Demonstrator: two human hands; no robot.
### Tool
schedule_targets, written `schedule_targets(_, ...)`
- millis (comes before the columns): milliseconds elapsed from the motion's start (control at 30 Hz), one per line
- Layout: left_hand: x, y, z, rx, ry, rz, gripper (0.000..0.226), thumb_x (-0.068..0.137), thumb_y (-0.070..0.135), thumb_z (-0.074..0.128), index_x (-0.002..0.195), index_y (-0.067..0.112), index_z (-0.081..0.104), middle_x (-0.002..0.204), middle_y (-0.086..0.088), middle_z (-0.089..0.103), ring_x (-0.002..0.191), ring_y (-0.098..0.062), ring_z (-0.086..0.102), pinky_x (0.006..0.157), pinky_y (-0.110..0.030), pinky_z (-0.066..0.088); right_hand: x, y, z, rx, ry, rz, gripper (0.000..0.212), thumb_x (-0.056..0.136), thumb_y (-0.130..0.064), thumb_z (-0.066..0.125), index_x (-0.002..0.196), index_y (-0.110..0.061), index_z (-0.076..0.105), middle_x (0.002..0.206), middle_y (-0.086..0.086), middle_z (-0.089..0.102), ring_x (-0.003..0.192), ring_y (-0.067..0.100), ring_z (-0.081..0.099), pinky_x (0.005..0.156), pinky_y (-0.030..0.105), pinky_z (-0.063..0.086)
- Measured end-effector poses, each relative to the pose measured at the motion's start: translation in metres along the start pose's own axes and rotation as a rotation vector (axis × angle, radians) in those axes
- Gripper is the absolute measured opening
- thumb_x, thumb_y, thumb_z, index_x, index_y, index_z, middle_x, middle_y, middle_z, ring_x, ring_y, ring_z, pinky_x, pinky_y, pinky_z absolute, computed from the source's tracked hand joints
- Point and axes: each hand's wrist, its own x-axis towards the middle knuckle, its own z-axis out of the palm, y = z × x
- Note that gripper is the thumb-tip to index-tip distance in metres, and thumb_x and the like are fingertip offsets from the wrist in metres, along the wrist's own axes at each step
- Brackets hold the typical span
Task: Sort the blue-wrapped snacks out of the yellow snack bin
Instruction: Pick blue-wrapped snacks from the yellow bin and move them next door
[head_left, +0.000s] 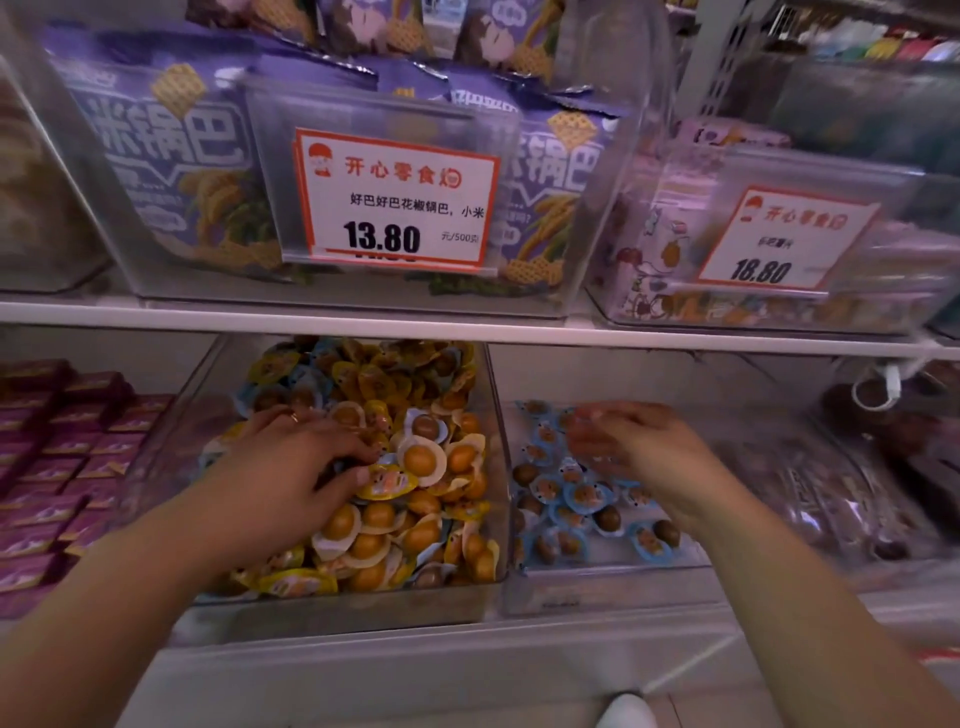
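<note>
Two clear bins sat side by side on the lower shelf in your head view. Your yellow snack bin (483, 525) was piled high with yellow-wrapped snacks (421, 460), and a few blue-wrapped snacks (249, 397) showed at its far left corner. The neighbouring bin (613, 587) to the right held only a shallow layer of blue-wrapped pieces (584, 493) over its left half, with bare floor farther right.

Your left hand (291, 457) lay on top of the yellow pile, fingers curled down into the wrappers; you could not tell from here whether they pinched a piece. Your right hand (639, 441) hovered over the blue pieces in the right bin, blurred, fingers loosely spread and nothing seen in them.

A clear wall (496, 415) stood between the two bins, between your hands. The white shelf edge (467, 325) ran just above both bins, leaving a low opening over their far ends. Above it stood a bin of purple bags (156, 156) with a price card (397, 200), and another price card (784, 241) to the right. Purple boxes (57, 457) filled the lower shelf to the left of the yellow bin.
</note>
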Motion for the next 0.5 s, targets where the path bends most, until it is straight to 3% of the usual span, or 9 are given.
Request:
schedule_targets(67, -0.001, -0.004, 0.003, 0.003, -0.009, 0.0, 0.033, 0.089, 0.05, 0.057, 0.12, 0.045, 0.064, 0.124, 0.02, 0.063, 0.126, -0.015, 0.048, 0.112, -0.038, 0.025, -0.001, -0.006, 0.009, -0.015, 0.089, -0.106, 0.022, 0.099, -0.005, 0.05, 0.103, -0.01, 0.072, 0.087, 0.006, 0.077, 0.081, 0.016, 0.074, 0.076, 0.031, 0.059)
schedule_targets(133, -0.001, -0.006, 0.004, -0.034, 0.008, -0.003, 0.033, 0.085, 0.048, 0.065, 0.118, 0.045, 0.066, 0.122, 0.021, 0.064, 0.124, -0.015, 0.048, 0.11, -0.035, 0.024, -0.004, -0.01, 0.022, -0.075, 0.137, -0.247, 0.03, 0.096, -0.002, 0.05, 0.094, -0.019, 0.073, 0.085, 0.002, 0.077, 0.082, 0.013, 0.073, 0.068, 0.021, 0.057)
schedule_targets(200, -0.001, -0.007, 0.002, -0.057, 0.039, -0.003, 0.029, 0.082, 0.049, 0.069, 0.111, 0.044, 0.068, 0.116, 0.021, 0.066, 0.121, -0.012, 0.05, 0.109, -0.033, 0.025, -0.011, -0.013, 0.042, -0.181, 0.119, -0.429, 0.031, 0.095, -0.005, 0.052, 0.089, -0.029, 0.071, 0.088, -0.009, 0.076, 0.088, 0.006, 0.07, 0.073, 0.017, 0.054)
schedule_targets(267, 0.0, -0.007, -0.001, -0.069, 0.082, -0.003, 0.025, 0.08, 0.049, 0.071, 0.104, 0.043, 0.07, 0.109, 0.019, 0.067, 0.115, -0.011, 0.054, 0.109, -0.036, 0.031, -0.019, -0.017, 0.063, -0.41, 0.06, -0.635, 0.021, 0.093, -0.02, 0.053, 0.098, -0.031, 0.07, 0.098, -0.017, 0.071, 0.096, 0.0, 0.064, 0.083, 0.015, 0.051)
schedule_targets(400, -0.008, -0.013, -0.011, -0.212, 0.284, -0.038, 0.021, 0.073, 0.034, 0.08, 0.092, 0.034, 0.073, 0.095, 0.009, 0.065, 0.095, -0.018, 0.062, 0.089, -0.039, 0.046, -0.021, -0.022, 0.1, -0.965, -0.099, -0.885, 0.04, 0.089, -0.029, 0.054, 0.127, -0.021, 0.064, 0.116, 0.002, 0.067, 0.111, 0.024, 0.06, 0.105, 0.041, 0.042)
schedule_targets(500, -0.01, -0.017, -0.013, -0.363, 0.436, -0.138, 0.025, 0.075, 0.021, 0.082, 0.096, 0.031, 0.072, 0.099, 0.006, 0.06, 0.091, -0.007, 0.056, 0.085, -0.02, 0.045, -0.017, -0.022, 0.12, -1.311, -0.181, -0.835, 0.051, 0.093, -0.034, 0.049, 0.143, -0.024, 0.048, 0.128, 0.004, 0.062, 0.122, 0.028, 0.055, 0.114, 0.048, 0.027)
